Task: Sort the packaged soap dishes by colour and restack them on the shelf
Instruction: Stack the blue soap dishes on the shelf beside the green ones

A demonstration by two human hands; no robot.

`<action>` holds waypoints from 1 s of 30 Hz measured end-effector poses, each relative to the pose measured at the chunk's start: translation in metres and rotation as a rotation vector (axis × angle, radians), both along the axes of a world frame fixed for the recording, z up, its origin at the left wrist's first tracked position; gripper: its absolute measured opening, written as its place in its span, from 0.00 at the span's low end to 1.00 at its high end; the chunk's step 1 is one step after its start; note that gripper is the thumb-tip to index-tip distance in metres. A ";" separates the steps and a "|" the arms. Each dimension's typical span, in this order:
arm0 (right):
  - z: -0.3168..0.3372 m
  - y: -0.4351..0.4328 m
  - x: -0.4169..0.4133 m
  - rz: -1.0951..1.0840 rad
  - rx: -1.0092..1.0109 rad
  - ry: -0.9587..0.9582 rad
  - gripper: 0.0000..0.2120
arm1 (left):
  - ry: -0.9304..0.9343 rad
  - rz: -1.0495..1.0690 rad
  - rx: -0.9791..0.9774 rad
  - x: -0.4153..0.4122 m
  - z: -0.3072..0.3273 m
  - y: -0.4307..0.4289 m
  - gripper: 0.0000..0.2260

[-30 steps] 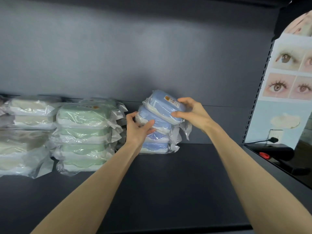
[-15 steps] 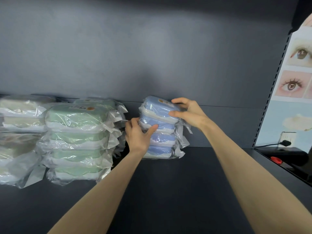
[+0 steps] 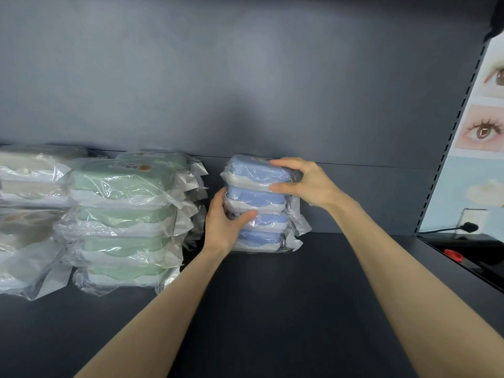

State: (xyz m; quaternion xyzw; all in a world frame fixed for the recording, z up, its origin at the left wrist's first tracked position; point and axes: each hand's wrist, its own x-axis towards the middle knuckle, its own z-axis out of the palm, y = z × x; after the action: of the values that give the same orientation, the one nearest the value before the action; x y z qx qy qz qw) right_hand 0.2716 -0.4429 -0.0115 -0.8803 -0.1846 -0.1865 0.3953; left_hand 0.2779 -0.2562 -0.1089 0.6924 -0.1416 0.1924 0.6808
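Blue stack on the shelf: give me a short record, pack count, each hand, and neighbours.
blue stack: four wrapped soap dishes, standing on the shelf
top blue dish: lies flat on the stack
right hand: grips the top blue dish at its right end
left hand: holds the blue stack's left side
neighbours: green stack to the left, pale stack beyond it

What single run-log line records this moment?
left hand: holds blue stack | right hand: grips top blue dish | green stack: beside, untouched
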 end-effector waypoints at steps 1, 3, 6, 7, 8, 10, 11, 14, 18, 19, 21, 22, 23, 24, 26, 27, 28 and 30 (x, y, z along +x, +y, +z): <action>0.000 0.000 -0.001 -0.003 -0.018 -0.001 0.26 | 0.003 0.014 0.013 0.000 0.001 0.001 0.31; 0.001 0.000 -0.001 -0.027 -0.031 -0.020 0.28 | 0.003 0.043 0.036 0.002 0.002 0.004 0.32; 0.002 0.001 0.000 -0.044 -0.039 -0.056 0.27 | -0.024 0.051 0.061 0.003 0.006 0.008 0.31; 0.003 0.001 0.000 -0.049 -0.046 -0.071 0.27 | -0.032 0.049 0.075 0.003 0.007 0.009 0.30; 0.004 0.001 0.000 -0.054 -0.047 -0.082 0.27 | -0.040 0.047 0.092 0.003 0.007 0.009 0.30; 0.005 0.000 0.000 -0.062 -0.036 -0.094 0.27 | -0.054 0.053 0.141 0.004 0.007 0.010 0.30; 0.006 0.000 0.000 -0.065 -0.035 -0.096 0.27 | -0.055 0.058 0.172 0.004 0.007 0.011 0.31; 0.005 0.001 -0.001 -0.071 -0.057 -0.100 0.27 | -0.063 0.049 0.247 0.006 0.005 0.011 0.33; -0.002 0.001 -0.002 -0.057 -0.066 -0.057 0.32 | -0.077 0.074 0.247 0.006 0.004 0.010 0.33; -0.004 0.000 -0.003 -0.061 -0.086 -0.041 0.35 | -0.077 0.071 0.233 0.006 0.004 0.010 0.33; -0.008 -0.001 -0.003 -0.082 -0.156 -0.033 0.40 | -0.063 0.057 0.200 0.004 0.002 0.009 0.34; -0.009 -0.001 -0.003 -0.090 -0.173 -0.039 0.40 | -0.048 0.046 0.185 0.003 0.001 0.009 0.36; -0.010 -0.001 -0.004 -0.090 -0.167 -0.045 0.40 | -0.029 0.027 0.174 0.002 -0.001 0.009 0.39; -0.010 0.000 -0.004 -0.085 -0.148 -0.049 0.40 | -0.008 0.004 0.165 0.001 -0.001 0.009 0.42; -0.009 0.001 -0.004 -0.073 -0.114 -0.060 0.39 | 0.021 -0.036 0.156 0.001 -0.002 0.011 0.44; -0.009 0.001 -0.003 -0.073 -0.110 -0.069 0.38 | 0.029 -0.049 0.158 0.001 -0.002 0.012 0.44; -0.009 0.002 -0.002 -0.075 -0.112 -0.082 0.37 | 0.034 -0.062 0.159 0.002 -0.003 0.013 0.43; -0.008 0.003 -0.001 -0.083 -0.121 -0.108 0.36 | 0.035 -0.098 0.143 0.004 -0.003 0.016 0.41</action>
State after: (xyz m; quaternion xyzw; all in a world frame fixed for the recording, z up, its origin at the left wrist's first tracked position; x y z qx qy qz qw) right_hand 0.2706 -0.4395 -0.0195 -0.8980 -0.1799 -0.2387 0.3228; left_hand 0.2821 -0.2406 -0.1124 0.7347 -0.1765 0.1361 0.6407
